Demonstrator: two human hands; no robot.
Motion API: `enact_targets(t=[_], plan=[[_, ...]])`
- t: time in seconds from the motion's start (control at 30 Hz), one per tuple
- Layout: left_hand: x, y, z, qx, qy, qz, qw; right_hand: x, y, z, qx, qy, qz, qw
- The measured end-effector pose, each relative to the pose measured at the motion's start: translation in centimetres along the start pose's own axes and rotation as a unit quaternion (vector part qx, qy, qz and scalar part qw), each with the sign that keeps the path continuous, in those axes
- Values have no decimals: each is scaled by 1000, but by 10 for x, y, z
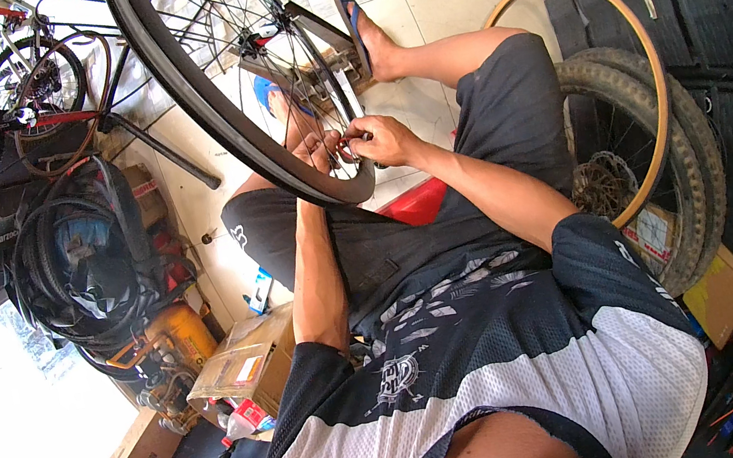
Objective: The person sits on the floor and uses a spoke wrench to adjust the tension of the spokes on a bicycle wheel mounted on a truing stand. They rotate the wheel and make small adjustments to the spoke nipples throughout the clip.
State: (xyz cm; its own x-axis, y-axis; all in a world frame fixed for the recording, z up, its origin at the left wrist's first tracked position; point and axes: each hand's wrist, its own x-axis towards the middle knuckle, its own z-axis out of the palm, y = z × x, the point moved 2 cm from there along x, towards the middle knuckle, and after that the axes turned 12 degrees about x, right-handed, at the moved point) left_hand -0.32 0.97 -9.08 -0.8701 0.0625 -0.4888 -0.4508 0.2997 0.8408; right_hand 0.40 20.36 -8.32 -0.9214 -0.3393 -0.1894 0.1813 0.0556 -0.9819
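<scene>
A bicycle wheel with a deep black rim and dark spokes stands upright between my legs. Its hub sits at a dark metal stand. My left hand is closed at the spokes, just inside the lower rim. From the other side, my right hand pinches at the same place, its thumb and forefinger together. A small reddish piece shows between the fingertips of both hands; its kind is too small to make out. The spokes and the rim partly hide the left fingers.
On the right, a tan hoop-shaped rim leans by knobbly tyres and dark drawers. To the left are bicycles, coiled black tyres, an orange compressor and a cardboard box. Something red lies below the wheel.
</scene>
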Motion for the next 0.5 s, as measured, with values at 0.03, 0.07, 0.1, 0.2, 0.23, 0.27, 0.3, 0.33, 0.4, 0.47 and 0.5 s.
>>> enact_targets(t=[0.03,0.07,0.1,0.2,0.23,0.27,0.3,0.33,0.4,0.47,0.5], plan=[[-1,2,0,10,3,-2,1000,0,4,0,2,4,5,1000],[-2,6,1,20,6,-5,1000,0,6,0,3,8,10,1000],[-4,10,3,3,6,-7,1000,1,8,0,4,13,16,1000],[-10,11,6,-42,9,-15,999,2,13,1,31,32,28,999],[-10,10,6,-55,6,-18,998,3,14,3,60,21,37,997],[-9,11,8,-68,0,-21,997,5,17,4,89,13,46,995],[-8,12,8,-60,-7,-12,998,6,20,4,118,5,55,991],[-7,14,7,-52,-14,-2,999,6,23,3,127,14,42,991],[-7,12,5,-31,-10,13,999,6,18,6,148,24,17,989],[-5,8,6,-8,4,29,1000,0,7,5,107,16,45,993],[-3,5,4,12,17,42,999,-2,-2,4,86,11,58,994]])
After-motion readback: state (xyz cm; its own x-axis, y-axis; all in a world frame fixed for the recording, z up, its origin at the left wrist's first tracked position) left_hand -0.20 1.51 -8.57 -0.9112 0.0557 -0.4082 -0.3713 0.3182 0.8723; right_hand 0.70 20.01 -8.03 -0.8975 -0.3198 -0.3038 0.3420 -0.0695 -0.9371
